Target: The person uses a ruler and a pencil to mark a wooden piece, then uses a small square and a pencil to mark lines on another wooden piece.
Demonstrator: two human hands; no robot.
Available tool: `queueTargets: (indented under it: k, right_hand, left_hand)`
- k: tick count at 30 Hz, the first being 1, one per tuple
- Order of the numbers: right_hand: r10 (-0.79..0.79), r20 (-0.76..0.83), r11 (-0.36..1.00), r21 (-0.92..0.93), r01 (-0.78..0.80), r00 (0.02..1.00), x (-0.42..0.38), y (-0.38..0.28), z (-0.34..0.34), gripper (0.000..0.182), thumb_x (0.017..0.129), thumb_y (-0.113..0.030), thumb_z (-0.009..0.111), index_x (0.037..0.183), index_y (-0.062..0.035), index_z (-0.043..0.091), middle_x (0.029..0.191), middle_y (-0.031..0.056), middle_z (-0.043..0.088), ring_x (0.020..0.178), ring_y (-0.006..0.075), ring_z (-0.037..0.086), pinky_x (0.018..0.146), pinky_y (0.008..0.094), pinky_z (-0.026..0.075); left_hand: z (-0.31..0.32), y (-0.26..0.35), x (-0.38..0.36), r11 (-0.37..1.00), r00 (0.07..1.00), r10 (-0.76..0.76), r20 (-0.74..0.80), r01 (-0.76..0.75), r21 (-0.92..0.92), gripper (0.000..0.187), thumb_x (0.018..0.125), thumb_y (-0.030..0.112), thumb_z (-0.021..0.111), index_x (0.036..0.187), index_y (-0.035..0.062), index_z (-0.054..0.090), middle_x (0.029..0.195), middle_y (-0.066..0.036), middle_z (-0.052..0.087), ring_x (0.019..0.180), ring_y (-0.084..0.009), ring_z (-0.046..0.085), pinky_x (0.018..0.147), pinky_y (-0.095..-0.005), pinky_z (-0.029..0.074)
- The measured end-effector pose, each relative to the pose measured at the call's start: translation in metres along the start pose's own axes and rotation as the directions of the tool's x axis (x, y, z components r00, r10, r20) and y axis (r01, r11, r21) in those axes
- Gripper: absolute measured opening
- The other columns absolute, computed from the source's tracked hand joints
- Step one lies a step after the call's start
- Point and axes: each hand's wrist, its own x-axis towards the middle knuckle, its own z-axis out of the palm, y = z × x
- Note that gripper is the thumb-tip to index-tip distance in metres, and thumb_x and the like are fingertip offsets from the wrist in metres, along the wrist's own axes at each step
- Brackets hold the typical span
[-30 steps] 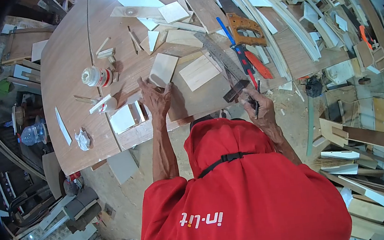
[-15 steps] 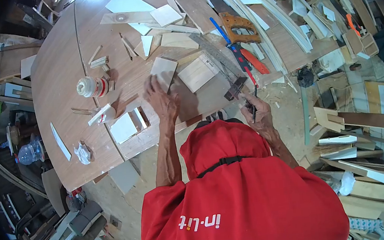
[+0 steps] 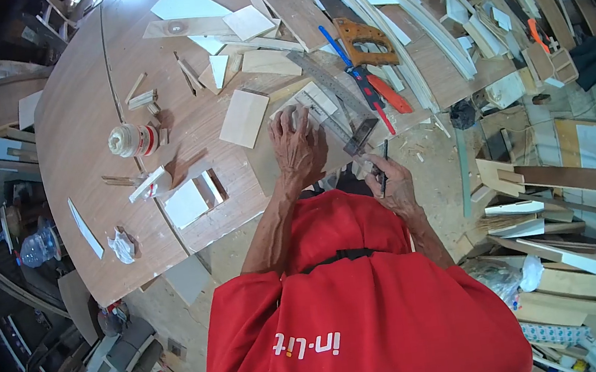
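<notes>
My left hand [image 3: 294, 141] lies over a pale wooden board [image 3: 323, 101], its bent fingers pressed on the board's left part and covering much of it. A try square [image 3: 360, 137] with a dark stock lies at the board's right side, its metal blade running up and to the left. My right hand [image 3: 390, 178] is closed around a dark pencil [image 3: 384, 165], just below the square's stock. Left of my left hand, a second pale board [image 3: 244, 118] rests flat on the workbench [image 3: 231, 175].
A handsaw [image 3: 368, 42] with a wooden handle and a red-handled tool [image 3: 389, 95] lie at the right. An open jar [image 3: 132, 140], a white bottle [image 3: 156, 182] and crumpled paper [image 3: 122, 245] are on the left. Wood scraps [image 3: 269, 63] lie at the back; long strips [image 3: 422, 47] run along the right.
My left hand has moved right, off the left board and onto the board beside the square. The right hand still holds the pencil near the square. The whole view has shifted slightly.
</notes>
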Motion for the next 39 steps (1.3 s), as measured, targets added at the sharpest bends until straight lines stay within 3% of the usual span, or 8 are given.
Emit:
queueTargets:
  k: [6,8,12,15,20,24,26,39]
  right_hand:
    - [0.007,0.020,1.000,0.021,-0.007,1.000,0.002,0.000,0.000,0.033,0.084,-0.011,0.068,0.117,-0.0086,0.067,0.084,0.0132,0.067,0.071,0.0279,0.066,0.064,0.0377,0.052]
    - [0.015,0.025,1.000,0.011,-0.016,1.000,0.002,0.001,0.000,0.033,0.084,-0.011,0.068,0.117,-0.0090,0.067,0.084,0.0135,0.067,0.071,0.0285,0.066,0.064,0.0377,0.052]
    - [-0.017,0.009,1.000,0.010,0.016,1.000,0.001,0.001,0.001,0.032,0.085,-0.012,0.068,0.116,-0.0094,0.067,0.085,0.0142,0.067,0.072,0.0300,0.067,0.064,0.0389,0.053]
    - [-0.027,0.007,1.000,0.006,0.027,1.000,0.000,-0.001,0.003,0.031,0.085,-0.012,0.067,0.116,-0.0085,0.066,0.088,0.0148,0.068,0.073,0.0304,0.067,0.065,0.0389,0.054]
    - [-0.021,0.036,0.999,0.041,0.019,0.999,-0.004,-0.004,0.011,0.031,0.085,-0.012,0.067,0.115,-0.0072,0.066,0.092,0.0159,0.069,0.076,0.0301,0.068,0.067,0.0385,0.055]
    - [-0.041,0.012,0.998,0.044,0.040,0.999,-0.006,-0.008,0.019,0.030,0.085,-0.014,0.067,0.114,-0.0067,0.066,0.094,0.0163,0.069,0.076,0.0294,0.069,0.067,0.0380,0.055]
    - [-0.067,-0.014,0.997,0.033,0.068,0.998,-0.008,-0.007,0.021,0.030,0.085,-0.014,0.068,0.113,-0.0066,0.067,0.094,0.0164,0.069,0.076,0.0293,0.069,0.068,0.0376,0.056]
    - [-0.027,0.012,1.000,0.007,0.027,1.000,-0.013,-0.006,0.030,0.033,0.082,-0.015,0.069,0.114,-0.0050,0.067,0.092,0.0155,0.068,0.074,0.0285,0.068,0.065,0.0368,0.055]
  left_hand:
    - [0.007,-0.004,-0.005,0.993,0.996,-0.066,-0.056,0.060,-0.102,0.055,0.083,0.019,0.068,0.131,0.0024,0.048,0.132,-0.021,0.046,0.124,-0.0414,0.041,0.108,-0.0564,0.028]
    - [0.006,-0.007,-0.005,0.996,0.997,-0.072,0.035,0.073,-0.051,0.054,0.083,0.019,0.068,0.129,0.0006,0.048,0.133,-0.024,0.044,0.127,-0.0428,0.039,0.109,-0.0573,0.028]
    - [0.003,-0.009,-0.007,0.995,0.998,-0.069,0.009,0.070,-0.069,0.056,0.082,0.021,0.069,0.129,-0.0013,0.048,0.136,-0.026,0.041,0.131,-0.0442,0.036,0.109,-0.0574,0.028]
    - [-0.005,-0.009,-0.009,0.996,0.997,-0.071,0.043,0.069,0.054,0.060,0.082,0.022,0.070,0.131,-0.0017,0.046,0.139,-0.028,0.038,0.134,-0.0455,0.034,0.110,-0.0566,0.029]
    - [-0.008,-0.020,-0.015,0.974,0.991,-0.133,0.008,0.133,-0.185,0.064,0.081,0.020,0.070,0.135,-0.0006,0.041,0.142,-0.028,0.036,0.135,-0.0471,0.034,0.112,-0.0534,0.031]
    - [-0.006,-0.029,-0.019,0.977,0.993,-0.112,0.021,0.114,-0.179,0.067,0.082,0.020,0.071,0.137,-0.0010,0.039,0.143,-0.029,0.035,0.134,-0.0473,0.035,0.111,-0.0527,0.032]
    - [-0.004,-0.032,-0.020,0.997,0.998,-0.058,0.035,0.059,-0.052,0.062,0.086,0.026,0.068,0.136,0.0005,0.042,0.144,-0.027,0.036,0.134,-0.0457,0.036,0.110,-0.0520,0.034]
    - [-0.008,-0.032,-0.020,0.997,0.996,-0.059,0.068,0.062,-0.036,0.049,0.089,0.031,0.067,0.132,0.0106,0.054,0.144,-0.025,0.038,0.135,-0.0451,0.035,0.111,-0.0515,0.033]
